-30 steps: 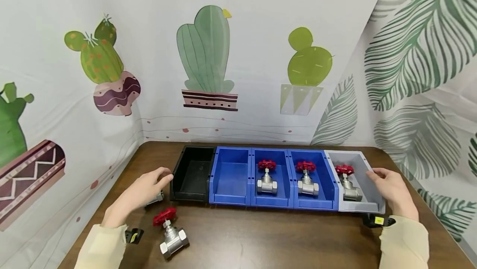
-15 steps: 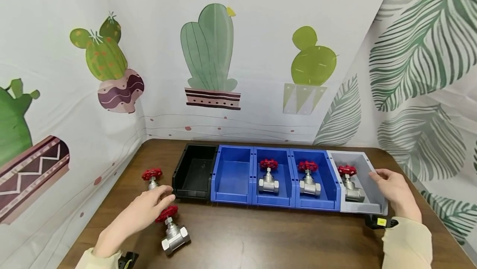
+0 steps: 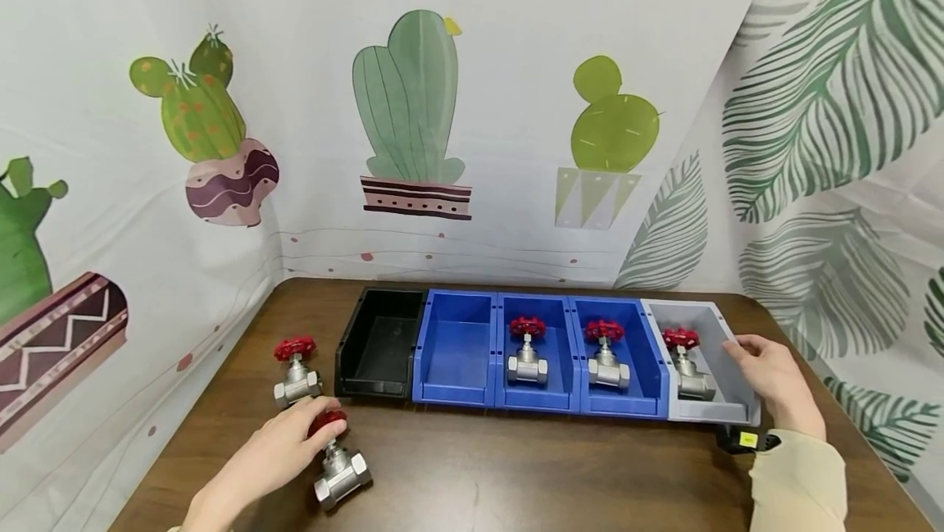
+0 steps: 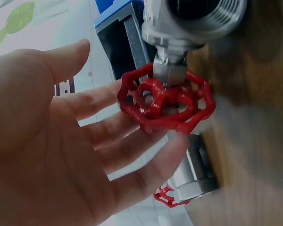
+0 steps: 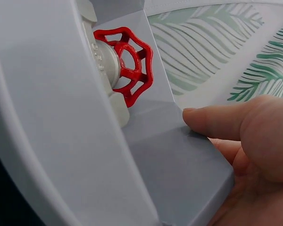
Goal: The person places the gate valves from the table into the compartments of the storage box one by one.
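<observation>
My left hand (image 3: 283, 442) is at the red handwheel (image 4: 167, 101) of the nearer gate valve (image 3: 342, 475), which lies on the table. Its fingers extend behind the wheel and the thumb stands apart from it. Just beyond that hand is another valve (image 3: 297, 376) with a red wheel. At the right end of the bin row, my right hand (image 3: 774, 372) pinches the side wall of the grey bin (image 5: 179, 155), thumb on the rim and fingers outside. Inside that bin sits a valve (image 3: 692, 372), its red wheel (image 5: 129, 66) toward the back.
Left of the grey bin, two blue bins (image 3: 538, 401) (image 3: 623, 406) hold one valve each. Further left come a bare blue bin (image 3: 455, 352) and a black bin (image 3: 379, 347). The brown table (image 3: 546, 475) ends at a printed cloth (image 3: 509, 106) behind.
My left hand has moved from beside the black bin back toward me, to the nearer valve's wheel, uncovering the farther valve. The right hand stays on the grey bin.
</observation>
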Demonstrator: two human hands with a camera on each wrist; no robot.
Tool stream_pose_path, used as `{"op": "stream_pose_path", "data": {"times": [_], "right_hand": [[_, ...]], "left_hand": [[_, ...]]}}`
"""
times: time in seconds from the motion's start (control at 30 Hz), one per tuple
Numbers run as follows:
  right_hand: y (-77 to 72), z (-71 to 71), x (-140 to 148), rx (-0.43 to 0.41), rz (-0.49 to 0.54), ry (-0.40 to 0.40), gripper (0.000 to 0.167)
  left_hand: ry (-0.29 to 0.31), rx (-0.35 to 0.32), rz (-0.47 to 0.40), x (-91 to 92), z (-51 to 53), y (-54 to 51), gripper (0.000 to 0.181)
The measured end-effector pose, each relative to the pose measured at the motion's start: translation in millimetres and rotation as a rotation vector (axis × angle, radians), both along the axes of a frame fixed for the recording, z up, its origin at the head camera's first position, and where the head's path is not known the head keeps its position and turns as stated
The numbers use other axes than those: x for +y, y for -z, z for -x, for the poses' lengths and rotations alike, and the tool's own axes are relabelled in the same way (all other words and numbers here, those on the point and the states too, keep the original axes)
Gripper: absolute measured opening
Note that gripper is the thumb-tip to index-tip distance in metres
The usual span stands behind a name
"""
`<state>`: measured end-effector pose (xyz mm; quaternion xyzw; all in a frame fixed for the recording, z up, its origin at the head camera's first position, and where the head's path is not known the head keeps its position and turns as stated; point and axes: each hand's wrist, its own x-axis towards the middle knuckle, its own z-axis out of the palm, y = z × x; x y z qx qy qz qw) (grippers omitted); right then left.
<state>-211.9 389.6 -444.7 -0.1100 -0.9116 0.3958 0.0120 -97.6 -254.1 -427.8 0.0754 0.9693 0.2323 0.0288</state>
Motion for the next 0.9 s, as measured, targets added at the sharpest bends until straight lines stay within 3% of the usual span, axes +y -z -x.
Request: {"op": "stream_pose_path", "data": {"times": [0.27,0.57,0.9], "right_hand": [[1.4,-4.3,-1,0.037,-0.007,0.004,0.055],[2.4,-2.0,-5,0.062,-0.007,-0.003,0.052],[3.7,-2.5,-4,0.079,-0.033,0.01,0.048]], "left_hand": [[-0.014,-0.063,-0.046,0.8,-0.2,9.1,0.041],[-0.02,-0.108,-0.106,-0.4,5.4,26.9,0.047],[-0.019,-0.095,-0.128,1.1,11.3,28.3,0.046]]}}
